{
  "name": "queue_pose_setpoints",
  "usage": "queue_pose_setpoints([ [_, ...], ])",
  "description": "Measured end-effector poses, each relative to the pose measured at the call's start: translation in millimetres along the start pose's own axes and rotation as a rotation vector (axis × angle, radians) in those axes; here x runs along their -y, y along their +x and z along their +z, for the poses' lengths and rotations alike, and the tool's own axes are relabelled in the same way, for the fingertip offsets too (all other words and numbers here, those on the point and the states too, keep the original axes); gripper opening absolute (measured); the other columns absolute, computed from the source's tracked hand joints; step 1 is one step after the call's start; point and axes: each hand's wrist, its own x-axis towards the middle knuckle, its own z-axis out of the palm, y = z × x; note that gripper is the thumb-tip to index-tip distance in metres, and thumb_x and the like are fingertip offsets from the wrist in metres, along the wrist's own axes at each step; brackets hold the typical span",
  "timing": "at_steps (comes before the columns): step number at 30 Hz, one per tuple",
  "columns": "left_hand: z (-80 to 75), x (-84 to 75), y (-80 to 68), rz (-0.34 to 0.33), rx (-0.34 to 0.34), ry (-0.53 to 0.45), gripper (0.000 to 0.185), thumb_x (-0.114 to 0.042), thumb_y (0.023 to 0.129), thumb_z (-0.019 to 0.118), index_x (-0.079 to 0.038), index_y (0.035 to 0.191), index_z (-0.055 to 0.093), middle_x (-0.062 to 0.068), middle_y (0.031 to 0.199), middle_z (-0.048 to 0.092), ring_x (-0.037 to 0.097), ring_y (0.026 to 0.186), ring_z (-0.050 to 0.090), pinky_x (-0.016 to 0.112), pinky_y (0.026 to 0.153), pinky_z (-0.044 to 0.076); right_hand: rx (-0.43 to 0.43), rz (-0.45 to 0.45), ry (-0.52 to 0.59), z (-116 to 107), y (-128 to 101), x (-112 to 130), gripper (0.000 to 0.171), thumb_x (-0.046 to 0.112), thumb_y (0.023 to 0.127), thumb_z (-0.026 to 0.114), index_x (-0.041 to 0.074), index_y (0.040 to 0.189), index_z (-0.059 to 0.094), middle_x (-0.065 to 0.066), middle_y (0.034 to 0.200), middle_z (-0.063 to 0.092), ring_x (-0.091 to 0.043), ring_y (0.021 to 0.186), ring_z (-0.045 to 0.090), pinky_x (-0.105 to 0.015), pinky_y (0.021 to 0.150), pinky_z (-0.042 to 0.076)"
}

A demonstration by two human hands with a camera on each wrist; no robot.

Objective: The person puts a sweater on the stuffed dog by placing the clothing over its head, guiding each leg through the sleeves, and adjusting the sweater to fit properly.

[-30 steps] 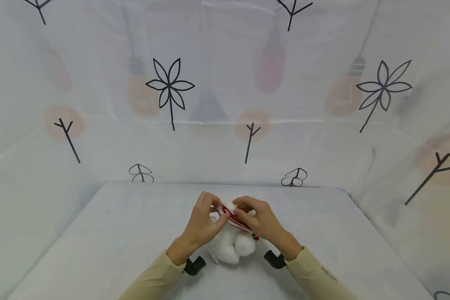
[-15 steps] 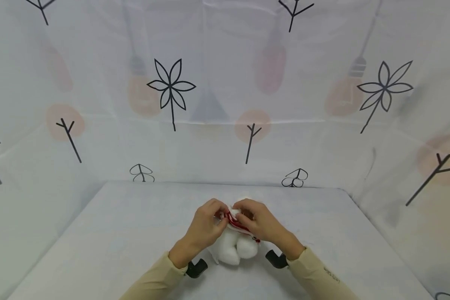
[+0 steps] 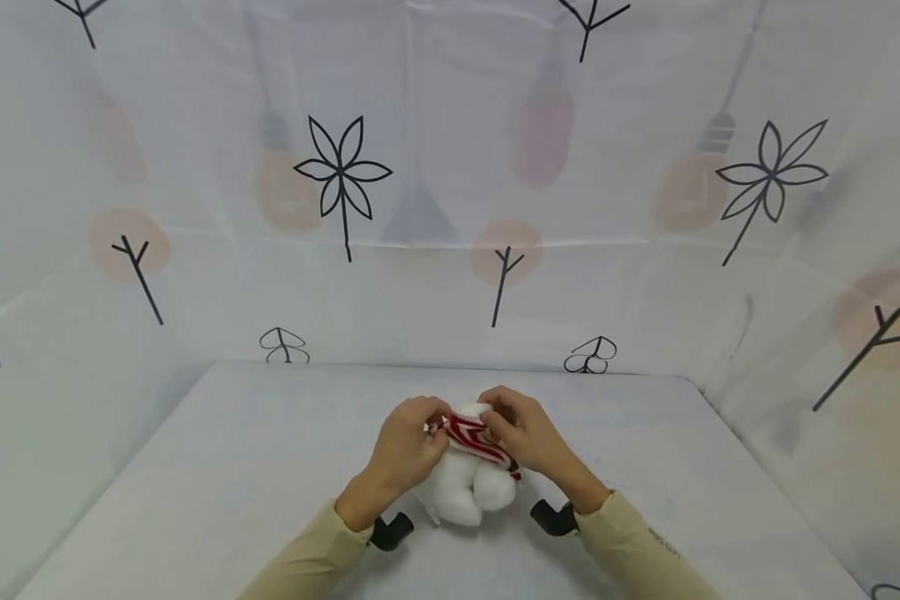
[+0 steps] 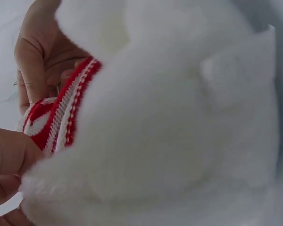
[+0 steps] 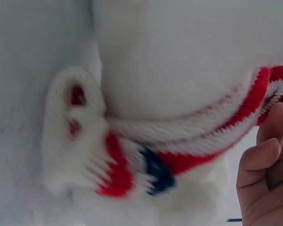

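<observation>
So the plush (image 3: pixel 457 496) is sitting on the counter, around 6 o'clock from the middle of the head view, with a striped scarf (image 3: pixel 480 442) lying across it at about its 12 to 1. My read is that the step in hand is adjusting the scarf around the plush, and it doesn't look finished, since both hands are on the knit

The left hand (image 3: pixel 407 442) is at the plush's 10 o'clock, fingers pinching the scarf by the look of it, though some tips are tucked out of sight. The right hand (image 3: pixel 525 429) is at 2 o'clock, thumb and fingers curled in and pinching the scarf too. In the right wrist view the scarf runs from those fingers down to a navy patch (image 5: pixel 158 174) near 7 o'clock

I'd guess the next move calls for gentle, even tension both sides, no yanking, or the soft body could shift

Further out, two dark pieces sit by the cuffs, one at 8 o'clock (image 3: pixel 392 531), one at 4, with the pale counter (image 3: pixel 157 500) all round and a printed backdrop (image 3: pixel 420 292) at 12
</observation>
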Motion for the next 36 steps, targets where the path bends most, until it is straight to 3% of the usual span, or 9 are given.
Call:
queue_pose_setpoints([
  [5, -3.1, -1.3, 0.8, -0.032, 0.046, 0.057, 0.023, 0.002, 0.065, 0.066, -0.014, 0.082, 0.069, -0.008, 0.067, 0.052, 0.009, 0.063, 0.042, 0.025, 0.059, 0.037, -0.019, 0.063, 0.142, -3, 1, 15, 0.014, 0.0, 0.096, 0.052, -0.005, 0.108, 0.058, -0.02, 0.09, 0.059, -0.028, 0.069, 0.056, -0.028, 0.061, 0.05],
  [9, -2.4, -3.2, 0.6, -0.063, 0.057, 0.019, 0.017, -0.007, 0.071, 0.073, -0.012, 0.087, 0.066, -0.005, 0.075, 0.057, 0.012, 0.071, 0.047, 0.027, 0.064, 0.041, 0.022, 0.048, 0.129, -2, 0, 26, 0.015, 0.002, 0.096, 0.052, -0.004, 0.109, 0.057, -0.015, 0.094, 0.062, -0.024, 0.076, 0.059, -0.029, 0.066, 0.052],
  [14, 5.3, -7.1, -1.6, -0.078, 0.068, -0.071, 0.032, -0.019, 0.078, 0.079, -0.008, 0.101, 0.059, -0.001, 0.09, 0.063, 0.013, 0.077, 0.054, 0.025, 0.064, 0.044, 0.11, 0.028, 0.089, 0, -2, 35, 0.021, 0.006, 0.093, 0.059, 0.001, 0.113, 0.057, -0.011, 0.099, 0.064, -0.019, 0.083, 0.064, -0.031, 0.073, 0.053],
  [18, 11.8, -10.8, -4.2, -0.096, 0.076, -0.076, 0.032, -0.015, 0.079, 0.078, -0.008, 0.102, 0.056, -0.001, 0.086, 0.061, 0.012, 0.071, 0.052, 0.021, 0.06, 0.042, 0.13, 0.014, -0.014, 2, -3, 43, 0.023, 0.006, 0.09, 0.065, 0.002, 0.112, 0.061, -0.008, 0.101, 0.063, -0.013, 0.082, 0.064, -0.029, 0.073, 0.053],
  [22, 13.2, -12.8, -6.1, -0.12, 0.062, -0.053, 0.035, -0.006, 0.075, 0.078, -0.006, 0.101, 0.055, -0.002, 0.078, 0.059, 0.011, 0.066, 0.051, 0.023, 0.058, 0.042, 0.094, -0.042, -0.098, 3, -4, 45, 0.018, -0.001, 0.09, 0.062, 0.0, 0.107, 0.062, -0.009, 0.1, 0.063, -0.014, 0.078, 0.064, -0.028, 0.07, 0.053],
  [26, 12.6, -11.0, -7.3, -0.14, 0.092, -0.058, 0.036, 0.002, 0.075, 0.073, -0.005, 0.105, 0.056, -0.001, 0.075, 0.061, 0.011, 0.065, 0.054, 0.024, 0.059, 0.044, 0.073, -0.056, -0.078, 4, -3, 43, 0.016, -0.005, 0.09, 0.059, -0.002, 0.105, 0.061, -0.013, 0.097, 0.064, -0.021, 0.075, 0.065, -0.028, 0.067, 0.053],
  [32, 10.4, -5.4, -6.0, -0.178, 0.13, -0.051, 0.036, -0.001, 0.075, 0.072, -0.008, 0.108, 0.058, -0.003, 0.076, 0.065, 0.011, 0.068, 0.058, 0.025, 0.06, 0.044, 0.045, 0.037, 0.04, 2, 2, 37, 0.011, 0.0, 0.092, 0.058, 0.001, 0.103, 0.06, -0.015, 0.083, 0.062, -0.028, 0.064, 0.06, -0.027, 0.058, 0.049],
  [36, 10.5, -2.3, -4.1, -0.186, 0.134, -0.051, 0.036, -0.004, 0.075, 0.075, -0.007, 0.107, 0.059, -0.003, 0.077, 0.062, 0.012, 0.07, 0.056, 0.026, 0.062, 0.044, 0.032, 0.086, 0.056, 1, 2, 34, 0.013, 0.005, 0.093, 0.06, 0.002, 0.106, 0.06, -0.012, 0.088, 0.061, -0.028, 0.067, 0.059, -0.028, 0.06, 0.049],
])
